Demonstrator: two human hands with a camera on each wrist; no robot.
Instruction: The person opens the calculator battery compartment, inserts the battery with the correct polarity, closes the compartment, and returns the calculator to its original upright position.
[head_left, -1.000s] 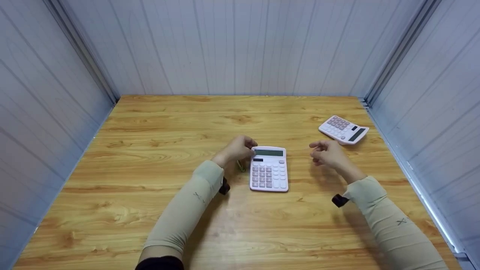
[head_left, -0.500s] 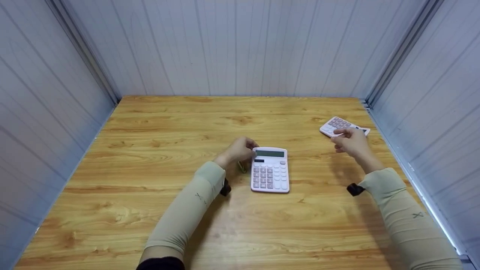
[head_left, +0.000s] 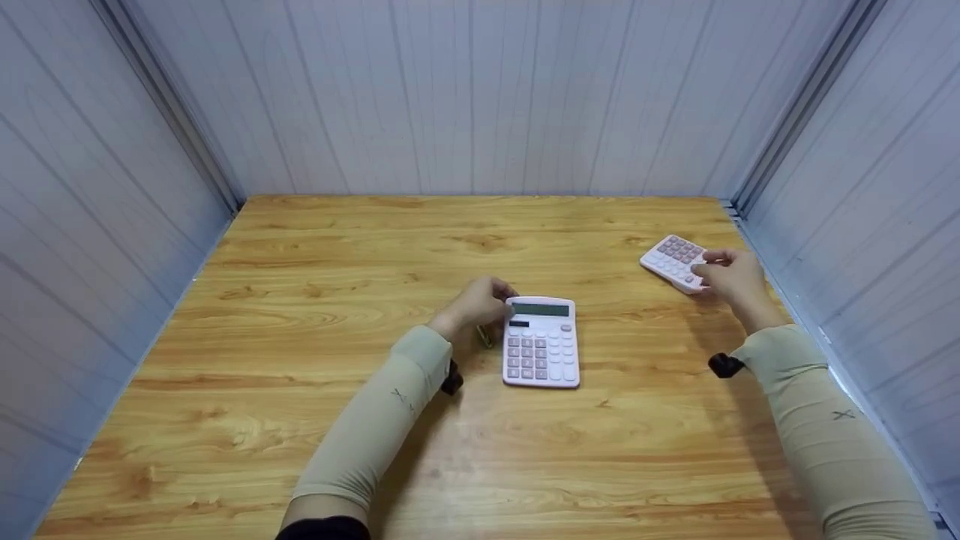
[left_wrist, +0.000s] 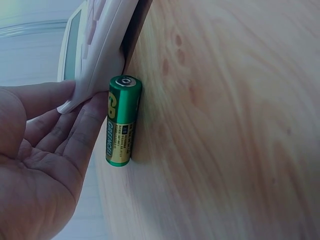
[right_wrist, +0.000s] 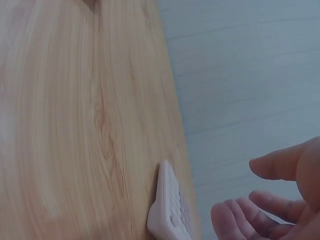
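Observation:
A pale pink calculator (head_left: 541, 349) with a dark display lies in the middle of the table. My left hand (head_left: 476, 304) pinches its upper left corner, thumb by the display and fingers beneath, as the left wrist view shows. Beside those fingers, a green and gold battery (left_wrist: 123, 120) lies on the table. A second pink calculator (head_left: 673, 259) lies turned at an angle at the back right. Above its display end is my right hand (head_left: 737, 279), hiding the display. In the right wrist view the thumb and fingers are spread apart, holding nothing and clear of the calculator (right_wrist: 170, 207).
The wooden table (head_left: 300, 360) is bounded by pale panel walls at the back (head_left: 465, 97), left and right (head_left: 877, 195). My right forearm runs close to the right wall. Black wrist cameras sit under both wrists.
My right hand has moved right and away from me, from beside the second calculator to over its display end. My left hand stays at the middle calculator's corner.

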